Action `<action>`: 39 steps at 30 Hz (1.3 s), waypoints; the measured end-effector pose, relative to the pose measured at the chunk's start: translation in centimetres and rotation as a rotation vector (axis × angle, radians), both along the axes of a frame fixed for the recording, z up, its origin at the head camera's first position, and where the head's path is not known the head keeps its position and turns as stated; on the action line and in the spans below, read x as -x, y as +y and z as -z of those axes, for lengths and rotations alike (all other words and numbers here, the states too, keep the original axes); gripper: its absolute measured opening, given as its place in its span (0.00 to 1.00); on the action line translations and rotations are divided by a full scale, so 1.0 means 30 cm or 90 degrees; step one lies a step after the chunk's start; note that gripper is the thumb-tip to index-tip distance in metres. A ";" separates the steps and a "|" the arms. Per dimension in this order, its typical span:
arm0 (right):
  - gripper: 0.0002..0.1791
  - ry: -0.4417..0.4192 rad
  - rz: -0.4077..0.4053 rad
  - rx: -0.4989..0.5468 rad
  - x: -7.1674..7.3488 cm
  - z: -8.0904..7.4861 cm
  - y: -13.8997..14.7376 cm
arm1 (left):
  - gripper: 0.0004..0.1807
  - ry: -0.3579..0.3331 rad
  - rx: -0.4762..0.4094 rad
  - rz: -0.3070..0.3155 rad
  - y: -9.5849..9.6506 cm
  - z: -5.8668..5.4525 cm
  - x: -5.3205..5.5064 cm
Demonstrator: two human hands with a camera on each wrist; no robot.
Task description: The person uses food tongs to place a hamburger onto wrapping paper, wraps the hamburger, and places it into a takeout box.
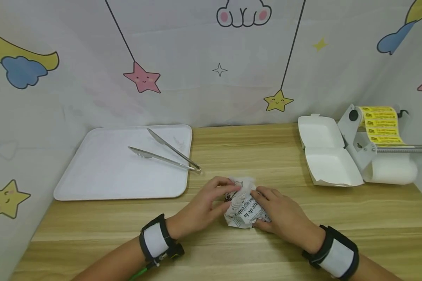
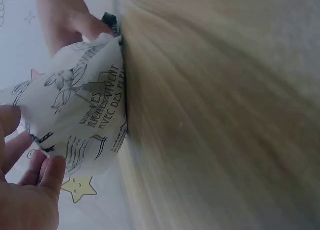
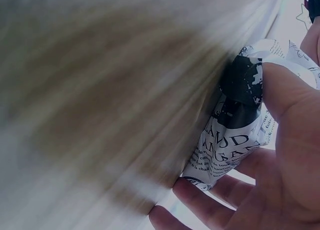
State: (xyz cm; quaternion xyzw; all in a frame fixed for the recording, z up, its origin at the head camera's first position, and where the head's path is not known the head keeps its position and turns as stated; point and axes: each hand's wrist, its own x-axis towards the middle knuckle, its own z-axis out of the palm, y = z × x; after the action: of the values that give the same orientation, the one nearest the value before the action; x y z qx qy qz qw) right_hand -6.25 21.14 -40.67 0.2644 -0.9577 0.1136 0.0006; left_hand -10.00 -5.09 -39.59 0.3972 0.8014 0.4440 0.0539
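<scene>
A crumpled, newsprint-patterned wrapping paper bundle (image 1: pixel 244 208) sits on the wooden table between both hands. What it wraps, if anything, is hidden. From the left side, my left hand (image 1: pixel 207 201) pinches the paper near its top; in the left wrist view its fingertips (image 2: pixel 52 172) meet at an edge of the sheet. My right hand (image 1: pixel 286 214) grips the bundle from the other side. The right wrist view shows the thumb (image 3: pixel 285 89) lying on the folded paper (image 3: pixel 232 135), with the fingers curving around its far side.
Metal tongs (image 1: pixel 168 146) lie with spread arms on a white tray (image 1: pixel 102 168) at the left, their hinged end past its edge. At the right stand an opened white takeaway box (image 1: pixel 332 166) and a label dispenser (image 1: pixel 351 128) with a yellow label roll (image 1: pixel 381 123).
</scene>
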 end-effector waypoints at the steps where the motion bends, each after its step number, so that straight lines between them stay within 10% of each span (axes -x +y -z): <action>1: 0.37 0.007 -0.001 -0.006 0.000 0.001 0.001 | 0.24 0.007 0.011 -0.005 0.008 0.002 -0.001; 10: 0.41 0.141 -0.036 0.105 -0.009 0.042 0.022 | 0.33 0.084 0.138 -0.009 0.093 0.008 -0.004; 16: 0.47 0.025 0.042 0.060 -0.011 0.022 0.008 | 0.31 0.065 0.192 -0.016 0.103 0.011 0.001; 24: 0.45 0.024 -0.016 0.076 -0.015 0.018 0.019 | 0.32 0.068 0.242 -0.029 0.098 0.013 0.002; 32: 0.59 -0.194 0.002 0.201 -0.003 -0.065 0.040 | 0.30 0.083 0.275 -0.030 0.099 -0.006 0.003; 39: 0.27 -0.083 0.006 0.311 0.009 -0.113 0.049 | 0.29 0.086 0.288 -0.024 0.106 -0.015 0.006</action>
State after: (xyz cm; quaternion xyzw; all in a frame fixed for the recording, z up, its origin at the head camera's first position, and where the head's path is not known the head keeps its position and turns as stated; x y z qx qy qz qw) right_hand -6.52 22.59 -37.27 0.2440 -0.9012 0.3582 0.0032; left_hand -10.19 -1.91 -39.13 0.3889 0.8895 0.2261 0.0798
